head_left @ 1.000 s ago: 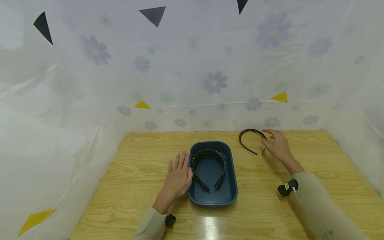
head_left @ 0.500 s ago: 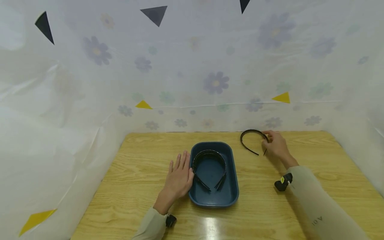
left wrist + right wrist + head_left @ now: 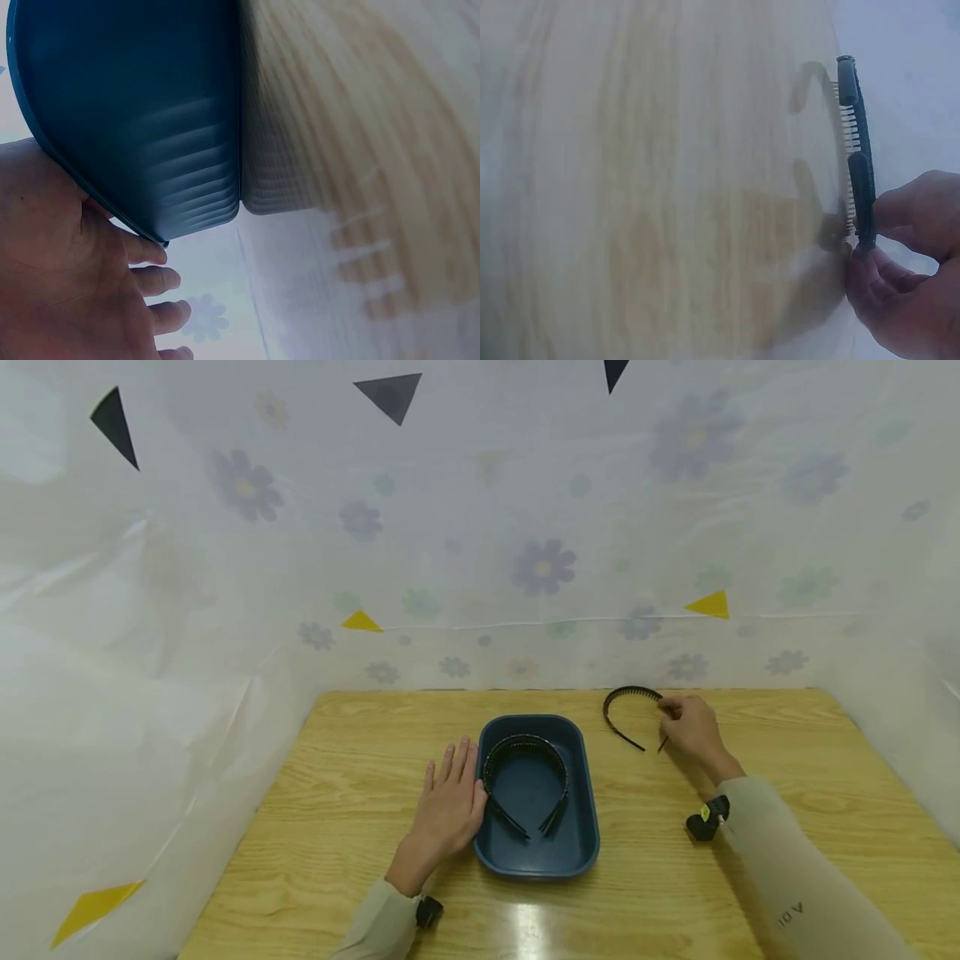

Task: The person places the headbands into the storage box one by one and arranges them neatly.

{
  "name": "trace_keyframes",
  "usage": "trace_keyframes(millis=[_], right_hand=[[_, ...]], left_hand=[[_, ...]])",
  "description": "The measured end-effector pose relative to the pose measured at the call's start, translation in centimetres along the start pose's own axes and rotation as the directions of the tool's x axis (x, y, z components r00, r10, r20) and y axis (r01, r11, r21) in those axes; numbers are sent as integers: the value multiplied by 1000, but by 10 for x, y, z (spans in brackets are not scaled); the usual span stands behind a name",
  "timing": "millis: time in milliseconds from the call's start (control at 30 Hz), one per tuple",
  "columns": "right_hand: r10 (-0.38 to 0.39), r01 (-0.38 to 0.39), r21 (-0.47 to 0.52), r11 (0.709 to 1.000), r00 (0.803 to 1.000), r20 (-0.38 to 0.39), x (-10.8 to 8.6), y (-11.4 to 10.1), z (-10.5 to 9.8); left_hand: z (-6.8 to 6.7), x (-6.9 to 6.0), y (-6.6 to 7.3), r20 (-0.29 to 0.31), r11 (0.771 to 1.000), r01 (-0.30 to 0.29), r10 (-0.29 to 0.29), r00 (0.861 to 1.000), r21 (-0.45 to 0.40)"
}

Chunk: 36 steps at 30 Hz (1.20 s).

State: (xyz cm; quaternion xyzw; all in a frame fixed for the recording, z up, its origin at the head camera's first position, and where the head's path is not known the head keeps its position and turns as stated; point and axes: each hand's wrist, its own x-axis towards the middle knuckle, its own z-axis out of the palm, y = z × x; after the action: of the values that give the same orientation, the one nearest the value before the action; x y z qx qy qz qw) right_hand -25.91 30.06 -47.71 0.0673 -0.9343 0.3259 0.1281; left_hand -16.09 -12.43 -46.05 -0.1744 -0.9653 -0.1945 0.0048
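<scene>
A black toothed headband (image 3: 633, 689) lies near the table's back edge, right of the tray. My right hand (image 3: 692, 727) pinches its right side between thumb and fingers. In the right wrist view the headband (image 3: 862, 176) is seen edge-on, its comb teeth turned toward the table and the fingertips at its lower end. A dark blue tray (image 3: 536, 858) stands mid-table, with several black headbands (image 3: 525, 741) nested together in it. Flat and straight-fingered, my left hand (image 3: 450, 810) rests along the tray's left side; the left wrist view shows its thumb side touching the rim (image 3: 82, 180).
The wood-grain table (image 3: 337, 777) meets a white flowered sheet (image 3: 480, 568) at the back, with more white sheeting on both sides. Yellow and black triangles mark the sheeting. A small wrist camera (image 3: 707, 820) sits on the right sleeve.
My right hand's fingers have closed from a loose reach onto the right side of the headband, which has barely shifted. The left hand stays against the tray.
</scene>
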Motion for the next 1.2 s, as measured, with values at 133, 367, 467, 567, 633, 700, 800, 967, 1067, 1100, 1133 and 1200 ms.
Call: trace_keyframes(millis=[133, 367, 467, 567, 633, 700, 800, 967, 1067, 1100, 1133, 1200], right_hand=[[30, -30, 14, 999, 1000, 5, -2, -2, -2], [78, -78, 32, 996, 997, 18, -5, -8, -6], [83, -83, 30, 996, 996, 16, -8, -11, -9], [95, -95, 20, 995, 995, 11, -10, -12, -11], [104, -104, 16, 994, 995, 2, -11, -12, -12], [109, -109, 17, 994, 994, -11, -12, -12, -12], [101, -100, 23, 995, 994, -40, -14, -12, -13], [109, -107, 26, 994, 991, -72, -18, -13, -17], [130, -127, 39, 991, 988, -78, -21, -17, -21], [134, -131, 44, 990, 987, -85, -22, -18, -22], [137, -133, 49, 990, 986, -92, -23, -19, -23], [137, -132, 53, 990, 984, -111, -25, -22, -25]], left_hand=[[-1, 1, -1, -1, 1000, 0, 0, 1000, -1], [-1, 1, -2, -1, 1000, 1, -1, 1000, -6], [0, 2, -2, 0, 1000, 2, -2, 1000, -3], [0, 2, -4, -2, 1000, 0, 0, 1000, 4], [0, 2, -4, -1, 1000, 0, 0, 1000, 9], [0, 2, -5, -2, 1000, 0, 0, 1000, 6], [0, 3, -5, -1, 1000, 1, -1, 1000, 0], [-1, 3, -4, -4, 1000, -2, 2, 1000, -3], [-1, 3, -4, -4, 1000, -3, 3, 1000, -3], [-1, 3, -4, -3, 1000, -4, 4, 1000, -2], [-1, 3, -4, -2, 1000, -4, 4, 1000, -2], [-1, 3, -4, 1, 1000, -4, 4, 1000, 1]])
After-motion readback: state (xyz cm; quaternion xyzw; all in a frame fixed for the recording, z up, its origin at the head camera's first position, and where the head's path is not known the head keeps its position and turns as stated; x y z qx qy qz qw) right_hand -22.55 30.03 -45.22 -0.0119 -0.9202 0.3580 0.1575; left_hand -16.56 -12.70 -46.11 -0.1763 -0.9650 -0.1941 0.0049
